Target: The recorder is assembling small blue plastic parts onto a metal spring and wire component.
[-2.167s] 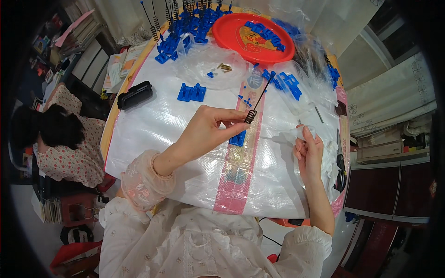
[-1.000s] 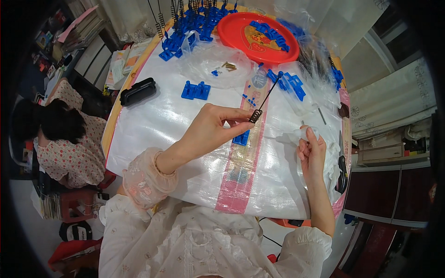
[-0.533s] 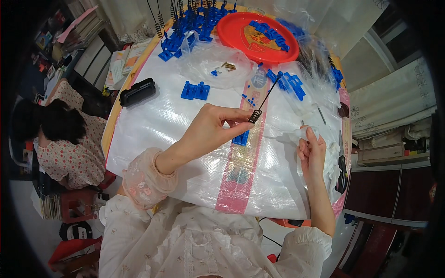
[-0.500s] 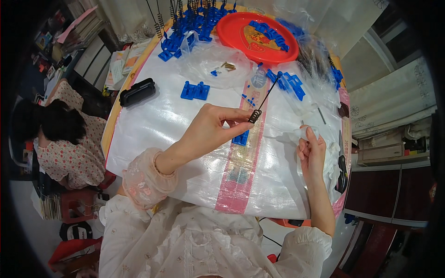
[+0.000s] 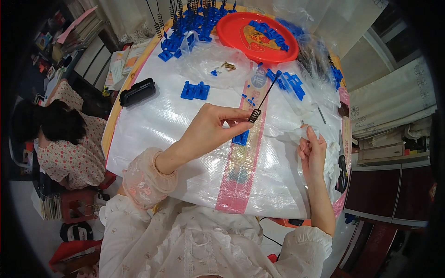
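My left hand (image 5: 218, 123) pinches a black coil spring (image 5: 254, 115) between thumb and fingertips. From the coil a thin straight wire rises up and to the right, ending in a small blue tip (image 5: 278, 73). Just below these fingers a blue plastic base (image 5: 240, 138) lies on the white woven sheet (image 5: 194, 180). At the right, my right hand (image 5: 313, 148) is closed on a whitish, crumpled-looking piece (image 5: 304, 133) with a thin pointed end poking up; its exact kind is unclear. Two joined-looking blue bases (image 5: 194, 91) sit farther off, beyond my left hand.
Finished-looking blue bases with black springs (image 5: 194, 23) crowd the far left. A red tray (image 5: 227, 34) holds blue parts. Brass pins (image 5: 228, 66) lie on a clear bag; a black case (image 5: 137, 92) is left, scissors (image 5: 342, 173) right. Another person (image 5: 69, 139) sits at the left.
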Demonstrator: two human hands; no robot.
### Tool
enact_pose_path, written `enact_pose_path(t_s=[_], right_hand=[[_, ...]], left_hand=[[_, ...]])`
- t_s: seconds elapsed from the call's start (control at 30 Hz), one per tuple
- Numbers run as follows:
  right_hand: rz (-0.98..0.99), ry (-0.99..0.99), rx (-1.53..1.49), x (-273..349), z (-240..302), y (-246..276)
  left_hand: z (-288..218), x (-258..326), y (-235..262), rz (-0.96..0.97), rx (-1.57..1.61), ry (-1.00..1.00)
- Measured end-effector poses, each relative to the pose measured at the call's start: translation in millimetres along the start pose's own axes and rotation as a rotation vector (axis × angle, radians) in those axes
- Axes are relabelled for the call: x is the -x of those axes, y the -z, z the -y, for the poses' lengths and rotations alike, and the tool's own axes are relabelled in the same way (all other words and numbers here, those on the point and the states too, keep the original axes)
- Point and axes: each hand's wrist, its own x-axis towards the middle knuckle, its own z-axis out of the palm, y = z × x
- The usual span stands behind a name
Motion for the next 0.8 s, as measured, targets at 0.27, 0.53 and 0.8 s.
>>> enact_pose_path(t_s=[0.27,0.53,0.8], right_hand=[[-0.01,-0.005,0.004,-1.0,-1.7,0.5],[0.005,0.008,-0.028,-1.2,-1.9,1.4],[-0.011,0.006,-0.017,-0.9,-1.6,-0.3]], left_hand=[[-1.3,-0.3,0.9,0.007,-0.001,0.004],[-1.6,0.1,1.5,0.008,-0.008,0.013],[-2.8,0.1,-0.4,-0.011,0.024,0.026]])
